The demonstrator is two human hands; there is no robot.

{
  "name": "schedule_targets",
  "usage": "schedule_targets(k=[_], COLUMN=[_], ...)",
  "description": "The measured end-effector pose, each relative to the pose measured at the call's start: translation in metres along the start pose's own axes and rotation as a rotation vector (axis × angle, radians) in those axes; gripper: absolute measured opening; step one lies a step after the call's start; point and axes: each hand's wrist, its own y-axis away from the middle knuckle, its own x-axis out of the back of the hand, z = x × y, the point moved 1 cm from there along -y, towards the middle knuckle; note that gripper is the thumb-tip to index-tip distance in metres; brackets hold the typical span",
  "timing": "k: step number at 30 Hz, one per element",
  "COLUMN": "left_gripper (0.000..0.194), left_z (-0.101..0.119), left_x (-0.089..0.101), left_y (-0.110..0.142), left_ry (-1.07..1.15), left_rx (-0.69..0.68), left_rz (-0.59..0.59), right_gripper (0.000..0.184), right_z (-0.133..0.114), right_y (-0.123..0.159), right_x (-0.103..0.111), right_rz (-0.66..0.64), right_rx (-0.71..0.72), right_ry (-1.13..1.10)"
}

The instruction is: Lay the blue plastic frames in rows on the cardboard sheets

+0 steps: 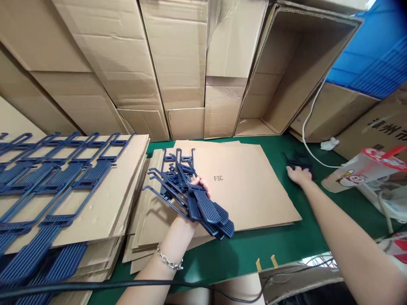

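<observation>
Left hand: my left hand [203, 185] is curled around a fanned-out bunch of navy slatted plastic pieces [208, 207], ribbed paddle ends pointing toward me, hooked wire-like ends away. Fingers partly hidden behind them, but yeah, closed on the lot.
Bunch: held above the flat FSC-printed cardboard [248, 190], toward its left side.
Right hand: my right hand [299, 174] is way out to the right, fingers loosely bent at some dark plastic pieces [299, 159] on the green tabletop [222, 262]. Can't tell if I've actually got a grip on them.
Drink: clear plastic cup [352, 171] with a red straw, leaning, just right of that hand.
Left pile: more navy pieces [73, 176] spread in overlapping rows over a cardboard stack [98, 216].
Back: open cardboard box [276, 72], mouth facing me.
Wrist: silver chain bracelet [170, 259], left arm.
</observation>
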Motion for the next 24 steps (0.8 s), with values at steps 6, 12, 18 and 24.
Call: schedule_targets(k=[6, 12, 18, 24], left_gripper=[0.014, 0.013, 0.007, 0.008], left_z=[0.002, 0.005, 0.009, 0.012], left_x=[0.001, -0.001, 0.007, 0.006], left_y=[-0.004, -0.001, -0.001, 0.002], left_ry=[0.066, 0.024, 0.102, 0.082], left_rx=[0.036, 0.018, 0.135, 0.147], left_rz=[-0.002, -0.003, -0.145, -0.167], right_gripper=[0.055, 0.054, 0.039, 0.030], right_z=[-0.021, -0.012, -0.031, -0.038], right_y=[0.057, 0.054, 0.024, 0.020], right_x=[-0.025, 0.006, 0.023, 0.033], right_rz=[-0.053, -0.066, -0.045, -0.061], right_rx=[0.168, 0.221, 0.244, 0.206], right_ry=[0.062, 0.088, 0.193, 0.189])
